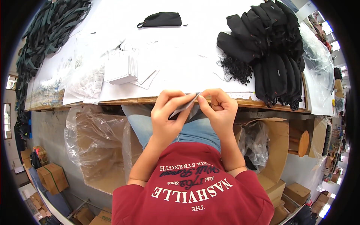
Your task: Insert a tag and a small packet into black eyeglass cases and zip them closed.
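A flat card, apparently a hang tag (182, 107), pale with a dark underside, is held at a slant near the table's front edge. My left hand (167, 110) grips it between thumb and fingers. My right hand (219, 109) is closed in a pinch at the card's upper corner; whatever lies between its fingertips is too small to make out. Beyond my left hand stands a stack of white cards (122, 70), with several loose ones beside it. A tangle of black cords (237, 69) lies beyond my right hand. One black zip pouch (162, 20) rests alone at the far side.
Many black pouches (275, 71) are heaped on the table's right. Dark straps (50, 30) pile up at the far left, with clear plastic bags (84, 80) nearer. Below the table edge (138, 100), open cardboard boxes lined with plastic (99, 144) flank my legs.
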Action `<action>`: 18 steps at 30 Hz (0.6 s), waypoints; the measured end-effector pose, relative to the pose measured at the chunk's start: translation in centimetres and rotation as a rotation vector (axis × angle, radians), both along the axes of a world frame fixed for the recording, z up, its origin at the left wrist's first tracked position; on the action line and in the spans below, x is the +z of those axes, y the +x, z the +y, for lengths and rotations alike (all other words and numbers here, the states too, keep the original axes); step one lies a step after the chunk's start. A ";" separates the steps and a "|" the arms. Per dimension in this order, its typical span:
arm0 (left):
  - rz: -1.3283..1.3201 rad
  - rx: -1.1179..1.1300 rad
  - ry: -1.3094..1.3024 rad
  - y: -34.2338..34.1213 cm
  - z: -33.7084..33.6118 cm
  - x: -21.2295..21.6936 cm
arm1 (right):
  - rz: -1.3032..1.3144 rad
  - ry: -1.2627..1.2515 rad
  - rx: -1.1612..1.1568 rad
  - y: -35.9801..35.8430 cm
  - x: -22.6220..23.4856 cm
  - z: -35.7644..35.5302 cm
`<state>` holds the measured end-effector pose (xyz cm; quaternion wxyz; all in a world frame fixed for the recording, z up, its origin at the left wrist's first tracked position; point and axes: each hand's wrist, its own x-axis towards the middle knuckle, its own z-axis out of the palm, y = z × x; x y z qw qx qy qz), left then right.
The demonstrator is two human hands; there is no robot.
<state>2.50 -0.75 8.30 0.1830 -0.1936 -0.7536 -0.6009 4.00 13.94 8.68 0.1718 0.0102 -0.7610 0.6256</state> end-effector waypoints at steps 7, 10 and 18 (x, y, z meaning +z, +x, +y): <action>-0.023 -0.111 0.031 -0.7 -0.4 -0.7 | 0.013 -0.012 -0.011 -0.4 -0.7 0.3; -0.101 -0.164 0.113 -1.0 -0.1 -1.6 | 0.051 0.013 0.020 -0.6 -1.7 0.9; -0.773 -0.567 0.250 -2.8 -2.0 -4.0 | -0.104 0.073 0.209 -1.2 -2.4 1.4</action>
